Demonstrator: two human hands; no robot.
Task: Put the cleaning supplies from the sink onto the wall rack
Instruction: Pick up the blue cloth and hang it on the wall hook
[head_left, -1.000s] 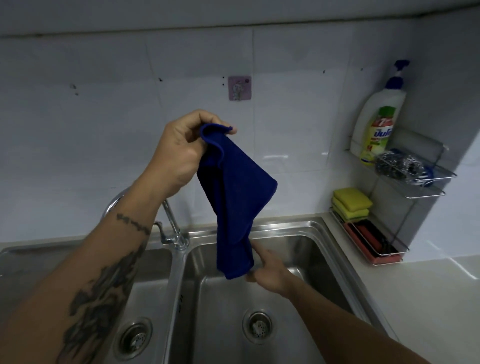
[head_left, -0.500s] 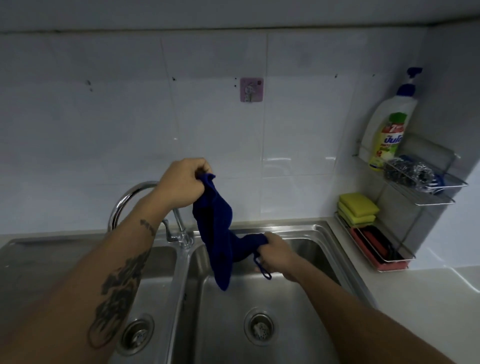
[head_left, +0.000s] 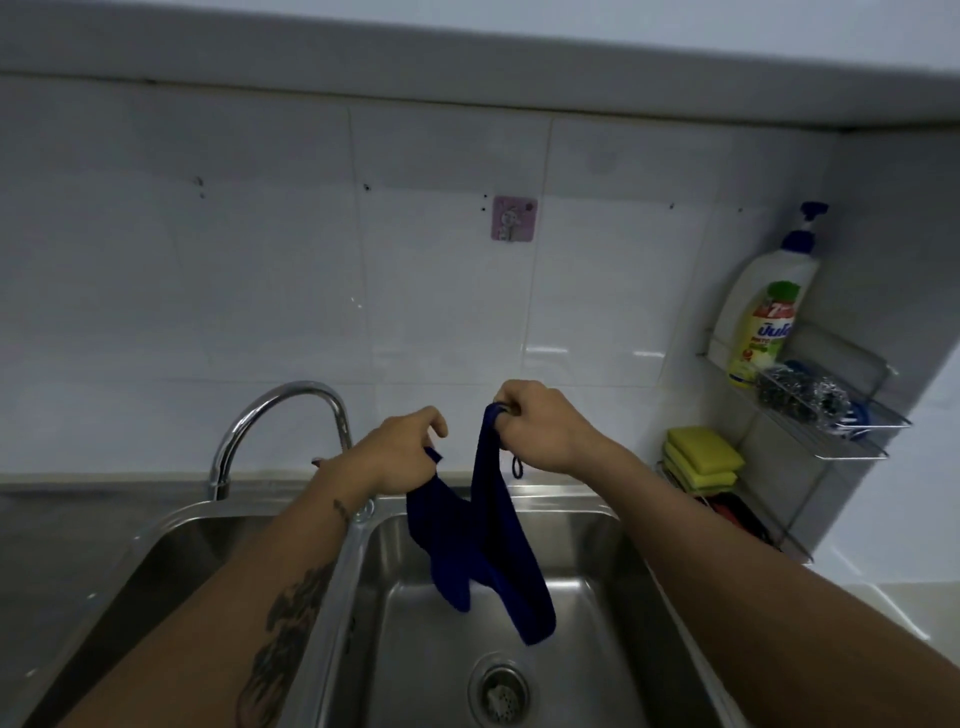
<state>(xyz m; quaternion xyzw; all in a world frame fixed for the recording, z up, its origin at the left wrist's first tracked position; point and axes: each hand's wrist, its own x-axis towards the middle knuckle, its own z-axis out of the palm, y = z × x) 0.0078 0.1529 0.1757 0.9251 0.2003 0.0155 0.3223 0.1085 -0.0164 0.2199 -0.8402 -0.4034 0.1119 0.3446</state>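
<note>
A dark blue cloth (head_left: 483, 551) hangs over the right sink basin (head_left: 613, 587), held at two corners. My left hand (head_left: 395, 457) pinches one corner and my right hand (head_left: 540, 431) grips the other, with a small hanging loop dangling below its wrist. The wire wall rack (head_left: 852, 447) is at the right. On its upper shelf stand a white dish soap bottle (head_left: 763, 306) and a steel scourer (head_left: 800, 395). Yellow sponges (head_left: 704, 457) lie on its lower shelf.
A pink adhesive hook (head_left: 513, 218) sticks to the tiled wall above my hands. The chrome tap (head_left: 280, 410) arches between the two basins, left of my hands. The left basin (head_left: 156, 571) and the white counter (head_left: 883, 613) flank the right basin.
My left hand came down from high up to just above the sink's back edge. My right hand rose with the cloth's lower end, so both hands now hold it side by side.
</note>
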